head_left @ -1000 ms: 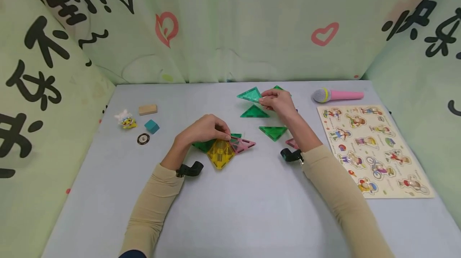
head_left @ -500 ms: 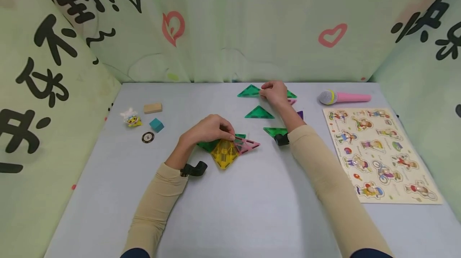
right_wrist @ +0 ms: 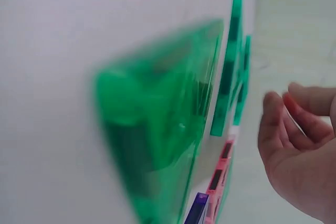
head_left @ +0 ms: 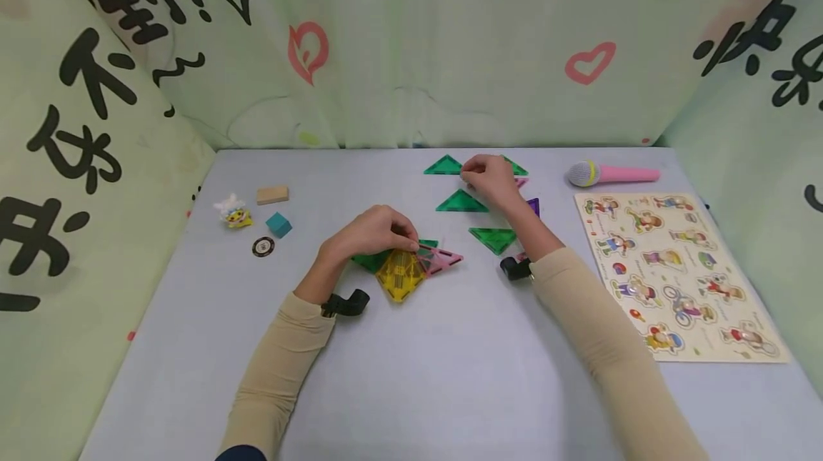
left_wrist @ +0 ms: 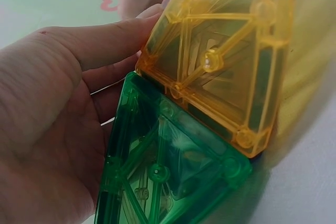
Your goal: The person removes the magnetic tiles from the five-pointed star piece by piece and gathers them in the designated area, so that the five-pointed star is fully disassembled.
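My left hand point(head_left: 376, 231) pinches the top of a small standing structure of translucent magnetic tiles. A yellow tile point(head_left: 400, 281) faces the front, a green tile point(head_left: 369, 261) joins it on the left and a pink tile point(head_left: 445, 259) on the right. In the left wrist view the thumb lies behind the yellow tile point(left_wrist: 226, 51), beside the green tile point(left_wrist: 173, 150). My right hand point(head_left: 490, 179) hovers over loose green triangle tiles point(head_left: 461, 201), its fingers loosely bent. The right wrist view shows nothing between the fingertips of that hand point(right_wrist: 302, 135).
Another green triangle point(head_left: 493, 240) lies nearer, with a purple tile point(head_left: 534, 206) partly behind the forearm. At right are a pink toy microphone point(head_left: 614, 174) and a picture puzzle board point(head_left: 681, 275). A wooden block point(head_left: 273, 194), teal cube point(head_left: 279, 224), toy figure point(head_left: 234, 211) and black disc point(head_left: 263, 246) stand left.
My right hand has let go of a green triangle, which now lies at the back of the table, and has drawn slightly nearer since. My left hand keeps its hold on the structure.
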A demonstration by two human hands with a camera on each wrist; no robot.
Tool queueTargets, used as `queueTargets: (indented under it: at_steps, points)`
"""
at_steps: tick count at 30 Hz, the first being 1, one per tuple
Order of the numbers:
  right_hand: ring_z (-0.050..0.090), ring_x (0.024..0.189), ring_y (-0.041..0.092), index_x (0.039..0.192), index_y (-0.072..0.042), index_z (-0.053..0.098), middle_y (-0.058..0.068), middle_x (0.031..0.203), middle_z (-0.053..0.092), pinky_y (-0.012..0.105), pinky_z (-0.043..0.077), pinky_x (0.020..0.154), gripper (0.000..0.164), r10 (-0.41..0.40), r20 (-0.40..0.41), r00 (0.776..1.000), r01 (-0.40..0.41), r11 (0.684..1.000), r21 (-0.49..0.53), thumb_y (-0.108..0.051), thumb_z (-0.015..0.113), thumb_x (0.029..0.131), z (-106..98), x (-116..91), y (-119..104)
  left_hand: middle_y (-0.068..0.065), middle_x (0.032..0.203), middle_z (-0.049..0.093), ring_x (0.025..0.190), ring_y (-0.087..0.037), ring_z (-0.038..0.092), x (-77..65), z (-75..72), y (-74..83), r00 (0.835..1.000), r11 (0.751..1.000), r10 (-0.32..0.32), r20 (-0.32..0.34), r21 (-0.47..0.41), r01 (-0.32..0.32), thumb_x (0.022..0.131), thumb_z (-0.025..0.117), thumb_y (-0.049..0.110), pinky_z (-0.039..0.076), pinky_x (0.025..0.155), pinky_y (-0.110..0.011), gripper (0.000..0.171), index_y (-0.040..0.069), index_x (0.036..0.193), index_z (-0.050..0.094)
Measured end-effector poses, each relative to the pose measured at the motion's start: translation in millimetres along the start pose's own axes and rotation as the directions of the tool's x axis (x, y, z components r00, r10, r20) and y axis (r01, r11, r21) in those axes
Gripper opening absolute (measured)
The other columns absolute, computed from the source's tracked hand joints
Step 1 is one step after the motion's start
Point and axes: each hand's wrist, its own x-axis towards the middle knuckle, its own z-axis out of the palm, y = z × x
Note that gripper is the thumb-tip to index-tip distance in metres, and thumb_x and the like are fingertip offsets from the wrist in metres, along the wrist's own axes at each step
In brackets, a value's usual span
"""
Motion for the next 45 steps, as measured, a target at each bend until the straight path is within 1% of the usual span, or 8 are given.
queueTargets:
  at_steps: [3,7,11,15,18,24,33,45]
  points:
    - [0.065,0.085,0.023,0.115,-0.005,0.068,0.016,0.103,0.069,0.028,0.052,0.077,0.025,-0.020,0.105,0.994,0.019,1.000,0.015,-0.022,0.062,0.098,-3.1,-24.4,-1.0,0.006,0.086,0.072,0.083,-0.016,0.060,0.2,0.9,-0.5,1.000,1.000,-0.015,0.001,-0.009,0.015,0.091,0.072,0.033,0.050,0.076,-0.028,0.011,0.023,0.089,0.075]
    - [0.066,0.087,0.025,0.118,-0.005,0.068,0.015,0.105,0.071,0.033,0.056,0.080,0.027,-0.063,0.259,0.964,0.058,0.998,0.024,-0.023,0.062,0.098,-5.7,-58.1,-1.8,0.005,0.085,0.072,0.082,-0.016,0.060,-0.5,1.4,0.3,1.000,0.999,-0.028,0.001,-0.017,0.028,0.091,0.073,0.032,0.051,0.075,-0.028,0.010,0.023,0.089,0.076]
    - [0.065,0.084,0.025,0.115,-0.008,0.069,0.011,0.098,0.071,0.036,0.055,0.078,0.026,-0.086,0.411,0.907,0.075,0.996,0.043,-0.027,0.063,0.098,-5.0,-84.5,-2.3,0.005,0.085,0.072,0.083,-0.016,0.060,-1.7,1.1,1.9,1.000,1.000,-0.013,-0.004,-0.009,0.013,0.091,0.073,0.032,0.051,0.075,-0.029,0.010,0.022,0.088,0.076]
    - [0.060,0.076,0.023,0.110,-0.009,0.070,0.009,0.085,0.067,0.034,0.052,0.073,0.021,-0.130,0.525,0.841,0.104,0.991,0.079,-0.024,0.064,0.097,-0.5,-96.6,-0.8,0.006,0.086,0.073,0.085,-0.016,0.060,-1.9,1.2,2.8,1.000,1.000,-0.001,-0.019,-0.003,0.001,0.091,0.073,0.032,0.050,0.075,-0.029,0.011,0.022,0.087,0.076]
    - [0.057,0.072,0.020,0.105,-0.009,0.070,0.006,0.080,0.064,0.031,0.051,0.070,0.014,-0.153,0.558,0.816,0.118,0.988,0.099,-0.018,0.066,0.095,4.4,-99.3,-0.8,0.006,0.086,0.073,0.085,-0.015,0.060,-2.8,0.6,2.9,1.000,1.000,-0.004,-0.030,-0.010,0.003,0.090,0.073,0.031,0.051,0.075,-0.029,0.010,0.022,0.087,0.076]
    - [0.056,0.071,0.017,0.099,-0.009,0.071,0.003,0.080,0.064,0.028,0.050,0.067,0.008,-0.161,0.538,0.827,0.130,0.987,0.096,-0.012,0.067,0.093,10.3,-102.2,1.6,0.005,0.086,0.073,0.084,-0.015,0.060,-2.7,1.5,2.3,1.000,1.000,-0.008,-0.022,-0.015,0.008,0.090,0.073,0.031,0.050,0.076,-0.028,0.011,0.021,0.088,0.076]
    - [0.054,0.066,0.017,0.092,-0.009,0.071,0.007,0.073,0.063,0.030,0.049,0.064,0.005,-0.175,0.499,0.849,0.138,0.984,0.110,-0.014,0.071,0.091,10.6,-104.6,3.6,0.004,0.086,0.073,0.082,-0.015,0.060,-2.6,1.0,2.3,1.000,1.000,0.002,-0.011,-0.032,-0.002,0.090,0.074,0.029,0.050,0.074,-0.028,0.010,0.019,0.088,0.076]
    - [0.055,0.067,0.016,0.092,-0.007,0.071,0.008,0.074,0.065,0.030,0.050,0.064,0.004,-0.177,0.481,0.858,0.136,0.983,0.119,-0.011,0.070,0.091,9.3,-106.5,2.3,0.004,0.088,0.073,0.083,-0.015,0.060,-2.7,1.1,0.8,1.000,0.998,0.013,-0.002,-0.057,-0.013,0.090,0.075,0.029,0.051,0.076,-0.027,0.009,0.020,0.089,0.076]
